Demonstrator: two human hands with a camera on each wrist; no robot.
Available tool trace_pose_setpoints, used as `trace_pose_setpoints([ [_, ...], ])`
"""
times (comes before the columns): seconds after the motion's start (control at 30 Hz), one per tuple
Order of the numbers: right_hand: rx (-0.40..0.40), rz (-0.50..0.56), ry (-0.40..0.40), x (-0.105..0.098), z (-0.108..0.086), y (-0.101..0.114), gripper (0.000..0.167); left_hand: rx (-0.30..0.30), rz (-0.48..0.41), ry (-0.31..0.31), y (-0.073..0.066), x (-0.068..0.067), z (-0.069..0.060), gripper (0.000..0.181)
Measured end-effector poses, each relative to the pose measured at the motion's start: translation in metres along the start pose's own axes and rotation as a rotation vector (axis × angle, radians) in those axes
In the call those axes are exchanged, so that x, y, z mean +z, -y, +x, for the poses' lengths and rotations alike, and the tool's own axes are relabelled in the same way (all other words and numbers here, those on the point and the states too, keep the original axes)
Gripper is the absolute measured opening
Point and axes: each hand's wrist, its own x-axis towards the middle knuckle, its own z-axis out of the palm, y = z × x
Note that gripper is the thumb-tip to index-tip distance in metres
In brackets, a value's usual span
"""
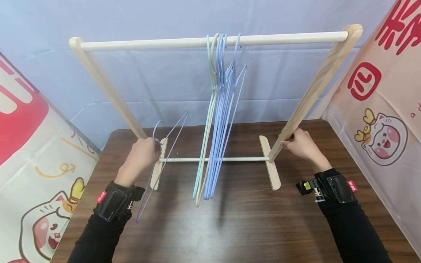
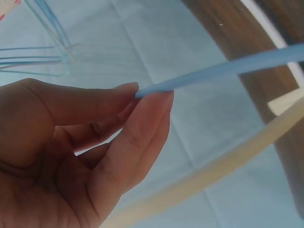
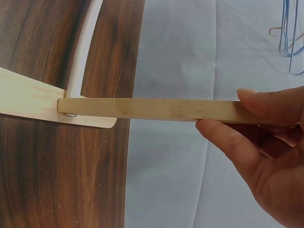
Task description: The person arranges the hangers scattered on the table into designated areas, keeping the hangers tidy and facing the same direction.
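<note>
My left hand (image 1: 141,157) pinches a thin blue clothes hanger (image 2: 213,73) between thumb and fingertips, beside the lower part of the left post (image 1: 108,86) of a wooden garment rack. This hanger is off the rail, hanging tilted with its hook upward. On the other side, my right hand (image 1: 300,144) grips the rack's right post (image 3: 156,109) low down, thumb and fingers on its opposite faces. Several blue hangers (image 1: 219,135) hang bunched near the middle of the white top rail (image 1: 138,44), with a mint-green hanger (image 1: 208,54) and a cream one at their left.
The rack stands on a dark wood table (image 1: 197,233) on two flat wooden feet (image 1: 272,171), joined by a thin white lower bar (image 1: 246,159). Behind it hangs a pale blue cloth (image 1: 158,76). Printed cartoon sheets (image 1: 378,120) line both sides.
</note>
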Motion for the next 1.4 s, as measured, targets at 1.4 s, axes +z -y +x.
trace_pose_setpoints([
  [1.4, -0.006, -0.020, -0.008, -0.001, -0.001, 0.001, 0.036, 0.225, 0.153, -0.188, -0.100, -0.091, -0.018, 0.024],
])
